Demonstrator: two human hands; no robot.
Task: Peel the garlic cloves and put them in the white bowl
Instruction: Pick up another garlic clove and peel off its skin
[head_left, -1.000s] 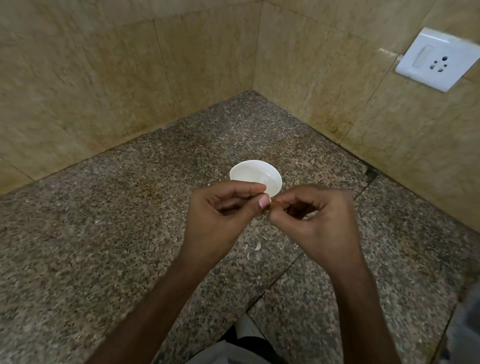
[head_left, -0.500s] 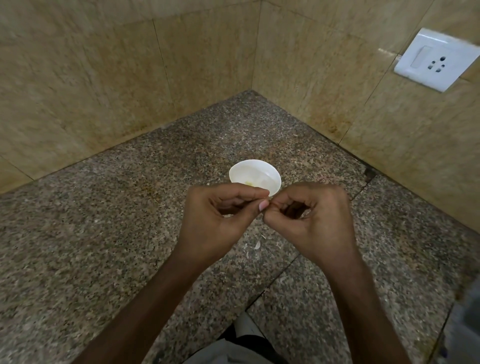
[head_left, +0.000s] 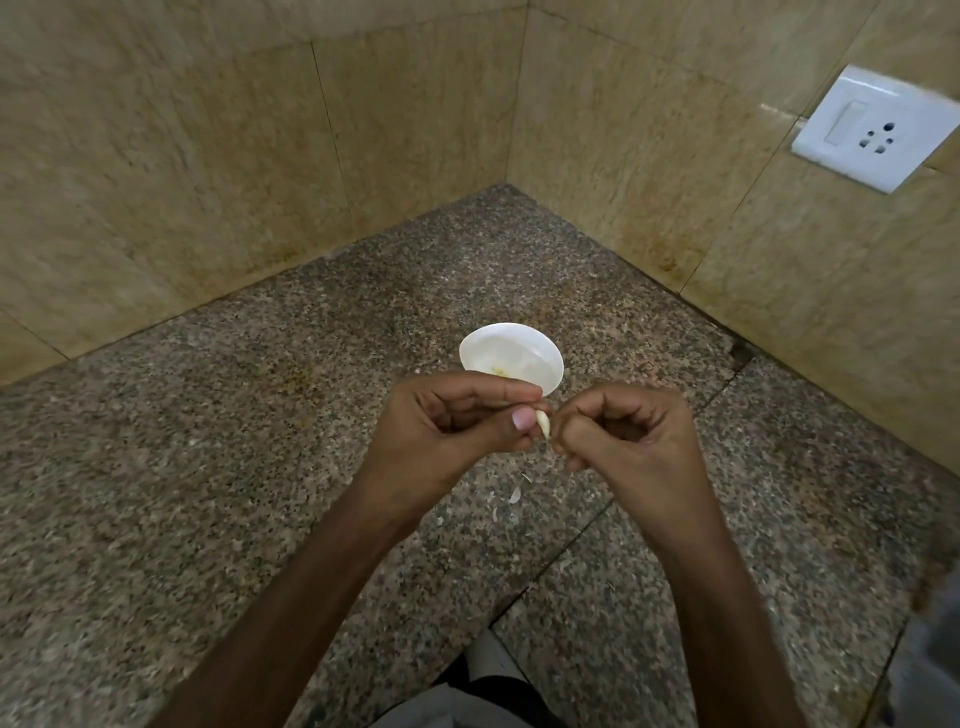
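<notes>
Clove (head_left: 543, 423), small, light, slick: we pinch it in left hand (head_left: 457, 421); right hand (head_left: 623, 441) fingertips nip its end; bowl (head_left: 511, 358) just beyond.

Head view, high, angled down, close over counter corner (head_left: 506, 218)

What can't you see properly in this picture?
- Garlic clove: mostly hidden between the left hand and right hand, head view.
- White bowl: near rim covered by the left hand; the yellowish bits inside are too small to identify.
- Grey object at the bottom right edge: cut off and blurred.
</notes>
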